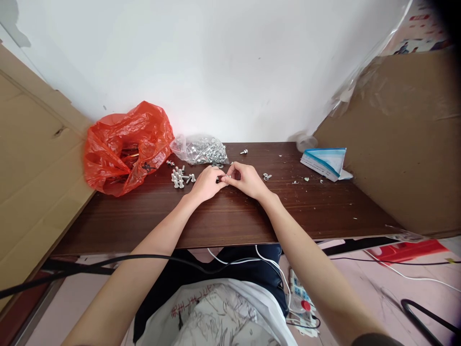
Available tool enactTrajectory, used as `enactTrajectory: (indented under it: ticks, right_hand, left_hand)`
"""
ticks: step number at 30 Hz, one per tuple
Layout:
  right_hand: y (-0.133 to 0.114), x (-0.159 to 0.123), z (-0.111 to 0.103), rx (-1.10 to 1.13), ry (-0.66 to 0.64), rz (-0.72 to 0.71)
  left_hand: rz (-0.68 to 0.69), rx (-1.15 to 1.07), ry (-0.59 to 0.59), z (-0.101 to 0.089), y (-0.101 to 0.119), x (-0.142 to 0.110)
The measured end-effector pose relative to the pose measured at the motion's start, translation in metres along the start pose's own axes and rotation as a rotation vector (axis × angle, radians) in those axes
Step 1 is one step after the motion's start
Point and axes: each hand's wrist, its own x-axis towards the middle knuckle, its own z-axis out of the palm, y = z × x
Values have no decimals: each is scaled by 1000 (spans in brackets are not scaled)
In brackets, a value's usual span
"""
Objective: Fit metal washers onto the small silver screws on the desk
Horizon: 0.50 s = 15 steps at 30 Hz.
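Both hands meet fingertip to fingertip just above the table, in the middle of the view. My left hand [209,184] is closed in a pinch, and my right hand [245,179] pinches from the other side with thumb and index finger. Between the fingertips shows a small silvery metal piece [228,176], mostly covered, so its exact kind is unclear. Left of my left hand stand several bolts [178,179] in a tight group, heads down. Right of my right hand lie small loose metal fasteners [267,177]. One bolt [244,152] lies farther back.
A clear bag of metal fasteners [203,149] lies against the wall behind my hands. At the left sits an open red plastic bag [158,127]. A blue-and-white packet [324,162] rests at the right. Cardboard [399,144] borders the brown table [230,221]. A black cable [173,258] crosses in front.
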Motion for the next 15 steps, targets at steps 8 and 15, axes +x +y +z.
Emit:
enactTrajectory:
  ticks: [8,15]
  right_hand:
    - [-1,0,-5,19,59,-47]
    - [-6,-1,2,-47,-15,-7]
  left_hand:
    - [-22,-33,2,-1,1,0]
    - [11,30,2,1,-4,1]
